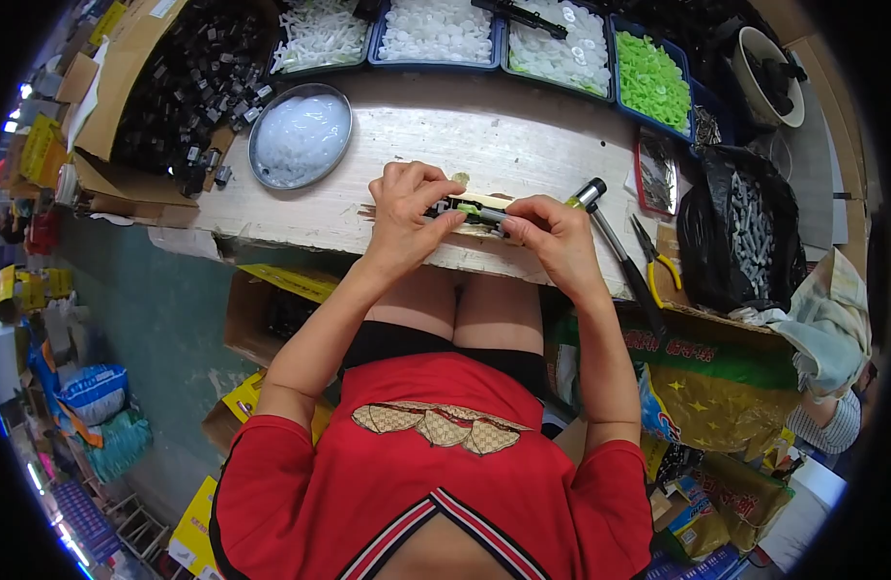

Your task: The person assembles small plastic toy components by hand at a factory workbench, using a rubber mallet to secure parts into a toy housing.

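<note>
Near the bench's front edge, my left hand [405, 208] grips a small black plastic housing [447, 206] between thumb and fingers. A light green piece [470, 208] sits inside it. My right hand [559, 235] pinches the right end of the same assembly, where a grey rod-like part [490, 217] shows beside the green piece. Fingers cover both ends, so the exact kind of the part cannot be made out. Under it lies a pale strip [496, 201] on the white bench [421, 126]. A hammer [615, 235] lies just right of my right hand.
Yellow-handled pliers [666, 275] lie right of the hammer. A metal bowl [343, 145] of milky white material stands left. Along the back are bins of white parts and a blue bin of green parts [648, 87]. A cardboard box [102, 135] holds black parts; a black bag [702, 232] holds grey ones.
</note>
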`<action>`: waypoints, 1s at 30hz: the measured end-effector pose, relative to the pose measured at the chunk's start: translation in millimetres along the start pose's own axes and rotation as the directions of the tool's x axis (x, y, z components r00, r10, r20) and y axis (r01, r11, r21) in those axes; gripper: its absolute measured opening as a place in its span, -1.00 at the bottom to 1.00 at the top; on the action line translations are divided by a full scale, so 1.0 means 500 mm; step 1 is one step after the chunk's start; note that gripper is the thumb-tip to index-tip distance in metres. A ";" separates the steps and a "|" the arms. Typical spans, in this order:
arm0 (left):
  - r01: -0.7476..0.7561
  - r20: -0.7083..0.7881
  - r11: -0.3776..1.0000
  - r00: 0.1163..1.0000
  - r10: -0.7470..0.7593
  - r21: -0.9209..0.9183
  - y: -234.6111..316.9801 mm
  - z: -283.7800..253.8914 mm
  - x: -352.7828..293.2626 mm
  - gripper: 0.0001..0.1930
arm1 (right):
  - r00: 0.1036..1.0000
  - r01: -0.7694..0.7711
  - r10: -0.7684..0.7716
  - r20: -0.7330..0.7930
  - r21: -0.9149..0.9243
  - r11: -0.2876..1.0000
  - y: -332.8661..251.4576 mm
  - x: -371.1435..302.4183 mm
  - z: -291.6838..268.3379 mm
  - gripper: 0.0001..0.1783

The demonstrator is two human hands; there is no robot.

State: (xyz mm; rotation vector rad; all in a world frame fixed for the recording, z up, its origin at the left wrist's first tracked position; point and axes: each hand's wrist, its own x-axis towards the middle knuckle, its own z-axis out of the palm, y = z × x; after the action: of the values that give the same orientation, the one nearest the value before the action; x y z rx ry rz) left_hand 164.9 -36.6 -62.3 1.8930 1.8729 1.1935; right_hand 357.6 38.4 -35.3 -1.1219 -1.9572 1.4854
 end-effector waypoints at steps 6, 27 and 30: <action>0.009 -0.008 1.000 1.000 -0.009 0.015 0.005 -0.001 0.001 -0.74 | 0.999 0.046 -0.046 0.007 -0.065 0.997 0.007 0.004 0.000 -0.87; -0.046 -0.015 0.999 0.999 0.047 0.014 0.007 0.001 0.000 -0.88 | 0.995 -0.102 0.101 -0.015 -0.101 0.990 0.005 0.004 -0.001 -0.84; -0.038 -0.002 0.999 0.999 0.038 0.012 0.004 -0.001 0.004 -0.91 | 0.991 -0.117 0.109 -0.072 -0.119 0.986 0.015 0.018 0.003 -0.80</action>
State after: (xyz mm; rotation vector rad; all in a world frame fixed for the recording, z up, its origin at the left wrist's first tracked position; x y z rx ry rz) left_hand 165.5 -35.5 -59.9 1.9432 1.8573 1.1984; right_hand 354.1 45.5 -43.8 -1.3382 -1.9931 1.3810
